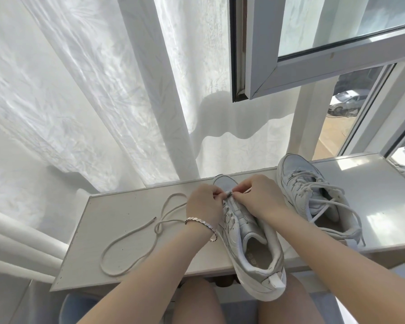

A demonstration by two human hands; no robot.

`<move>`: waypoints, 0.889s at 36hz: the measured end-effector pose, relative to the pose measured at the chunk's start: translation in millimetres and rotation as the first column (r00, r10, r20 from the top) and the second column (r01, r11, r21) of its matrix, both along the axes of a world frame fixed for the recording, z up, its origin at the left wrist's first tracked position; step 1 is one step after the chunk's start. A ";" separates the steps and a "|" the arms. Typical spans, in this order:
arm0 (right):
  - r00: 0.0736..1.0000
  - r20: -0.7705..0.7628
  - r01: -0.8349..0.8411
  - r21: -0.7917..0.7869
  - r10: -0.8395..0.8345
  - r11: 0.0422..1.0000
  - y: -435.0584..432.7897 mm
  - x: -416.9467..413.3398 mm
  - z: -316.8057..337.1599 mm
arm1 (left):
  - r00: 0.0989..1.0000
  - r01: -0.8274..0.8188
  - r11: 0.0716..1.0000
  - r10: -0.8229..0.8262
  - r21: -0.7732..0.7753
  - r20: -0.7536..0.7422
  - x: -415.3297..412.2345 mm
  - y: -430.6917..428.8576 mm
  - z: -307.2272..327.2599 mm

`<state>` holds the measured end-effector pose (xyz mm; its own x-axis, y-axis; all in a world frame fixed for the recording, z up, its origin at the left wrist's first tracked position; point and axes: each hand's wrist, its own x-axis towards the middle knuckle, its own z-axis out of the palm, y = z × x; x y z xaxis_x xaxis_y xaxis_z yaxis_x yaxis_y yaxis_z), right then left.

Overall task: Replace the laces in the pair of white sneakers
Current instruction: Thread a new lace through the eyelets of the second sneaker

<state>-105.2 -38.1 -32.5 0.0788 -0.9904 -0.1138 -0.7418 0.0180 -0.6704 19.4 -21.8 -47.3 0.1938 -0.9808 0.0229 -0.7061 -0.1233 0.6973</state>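
Observation:
A white sneaker [255,249] lies on the windowsill [131,230], toe pointing away, heel hanging over the near edge. My left hand [204,203] and my right hand [257,197] meet over its front eyelets, both pinching the end of a lace [228,193]. An off-white lace [136,232] runs from under my left hand and loops loosely over the sill to the left, its tip free. The second white sneaker [313,195] stands to the right, laced, with its lace ends trailing loose.
White sheer curtains [80,101] hang behind and left of the sill. An open window sash [290,54] juts out above the right side. My knees are under the sill's near edge.

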 end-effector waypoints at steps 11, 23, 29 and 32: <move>0.999 0.032 -0.024 0.033 0.023 0.999 -1.7 -2.8 0.8 | 0.965 0.234 0.969 -0.242 0.082 0.104 15.0 -15.7 20.1; 0.999 0.014 -0.033 0.037 0.033 0.999 -5.6 -3.0 -2.4 | 0.731 0.432 0.895 -0.418 0.108 0.540 10.7 -20.6 18.0; 0.977 -0.149 -0.147 0.045 0.152 0.988 -19.0 -1.9 6.1 | 0.884 0.300 0.932 -0.191 -0.206 0.426 9.7 -8.7 -7.5; 0.953 -0.190 -0.223 0.093 0.237 0.970 -27.9 -3.3 12.9 | 0.933 0.242 0.960 -0.192 -0.138 0.303 6.3 -4.7 -6.2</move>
